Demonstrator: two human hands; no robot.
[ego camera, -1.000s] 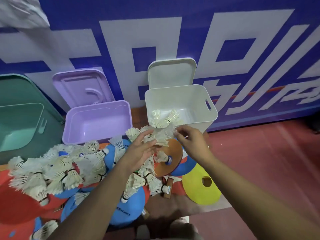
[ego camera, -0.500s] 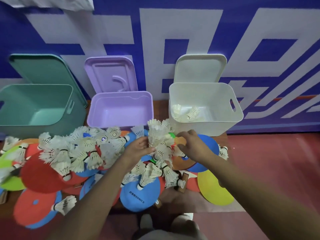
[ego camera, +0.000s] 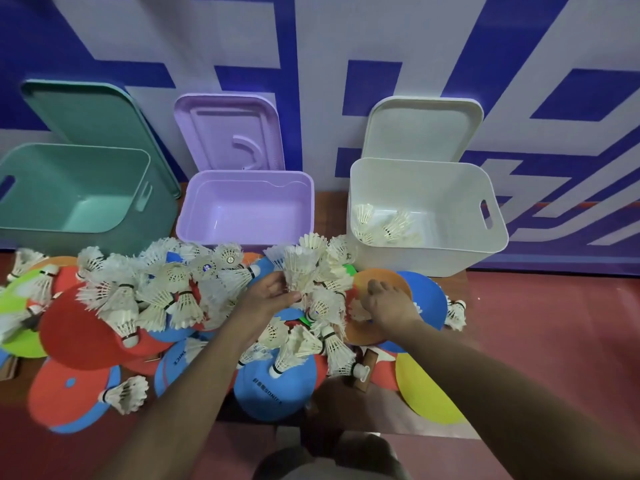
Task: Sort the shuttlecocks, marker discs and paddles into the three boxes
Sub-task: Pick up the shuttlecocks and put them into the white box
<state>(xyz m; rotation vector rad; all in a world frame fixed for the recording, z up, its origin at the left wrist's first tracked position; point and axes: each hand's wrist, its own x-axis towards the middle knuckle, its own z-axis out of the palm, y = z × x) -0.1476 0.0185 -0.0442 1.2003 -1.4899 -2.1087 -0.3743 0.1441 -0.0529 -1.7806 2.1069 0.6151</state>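
My left hand pinches a nested bunch of white feathered shuttlecocks, skirts up, long axis near upright. The open white plastic box, already holding a few, lies up and to the right, so that grip travels diagonally. My right hand, nearer the box, presses half-curled fingers on a loose shuttlecock over the orange marker disc.

The round blue rubber paddle face nearest the camera bears dark print ending in "SONICE"; a neighbouring blue paddle shows "NICE".
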